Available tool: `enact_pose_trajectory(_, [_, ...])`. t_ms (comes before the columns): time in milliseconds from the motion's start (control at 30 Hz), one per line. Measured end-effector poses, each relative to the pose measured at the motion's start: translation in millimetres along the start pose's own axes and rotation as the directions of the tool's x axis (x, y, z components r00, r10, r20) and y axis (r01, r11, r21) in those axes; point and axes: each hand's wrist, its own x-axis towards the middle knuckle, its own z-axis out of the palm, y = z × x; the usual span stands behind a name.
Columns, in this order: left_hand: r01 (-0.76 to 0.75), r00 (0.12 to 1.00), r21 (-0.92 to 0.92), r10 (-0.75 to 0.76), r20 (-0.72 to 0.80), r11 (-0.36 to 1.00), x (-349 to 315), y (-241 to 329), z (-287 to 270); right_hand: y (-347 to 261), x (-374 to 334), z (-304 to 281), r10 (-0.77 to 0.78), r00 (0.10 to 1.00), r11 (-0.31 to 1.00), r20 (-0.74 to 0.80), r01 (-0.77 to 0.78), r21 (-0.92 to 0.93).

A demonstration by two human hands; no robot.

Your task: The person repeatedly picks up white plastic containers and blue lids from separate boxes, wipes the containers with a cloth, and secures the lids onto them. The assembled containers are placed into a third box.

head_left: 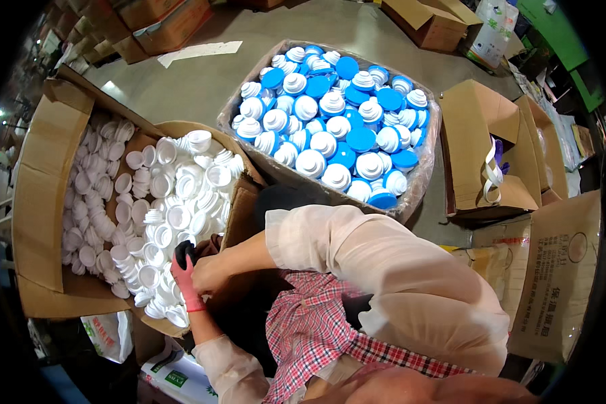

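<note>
My left hand (185,273) wears a pink glove with black fingertips and is held up over the near edge of a cardboard box of white plastic caps (175,215). My bare right hand (212,273) presses against the glove's palm side, fingers closed on it. Its forearm, in a translucent white sleeve cover (384,269), reaches across my body from the right. The gloved fingers curl together at the top, and I see nothing in them.
A second open cardboard box (40,195) with white caps stands at the left. A large plastic-lined box (424,168) of blue and white caps sits ahead on the right. Opened cardboard boxes (478,148) and a printed sack (559,269) stand at the right on the concrete floor.
</note>
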Motion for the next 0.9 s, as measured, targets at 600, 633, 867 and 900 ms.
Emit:
enact_pose_trajectory(600, [-0.030,0.998,0.033,0.028,0.054,0.999,5.8,-1.9,-8.9,-2.9,2.6,-0.6,0.003,0.998,0.997,-0.058,-0.008,-0.076])
enact_pose_trajectory(633, [-0.036,0.998,0.045,0.034,0.045,0.998,5.8,-1.3,-8.0,-2.6,2.5,-0.3,0.005,0.998,0.997,-0.060,-0.010,-0.073])
enact_pose_trajectory(867, [0.011,1.000,0.058,-0.013,0.027,0.998,3.5,17.3,-2.2,-3.3,-1.3,0.4,0.031,0.999,0.996,-0.039,-0.034,-0.082])
enact_pose_trajectory(900, [0.024,0.999,0.055,-0.025,0.021,0.998,3.2,19.0,-1.8,-3.2,-1.6,0.1,0.024,0.999,0.996,-0.040,-0.027,-0.084])
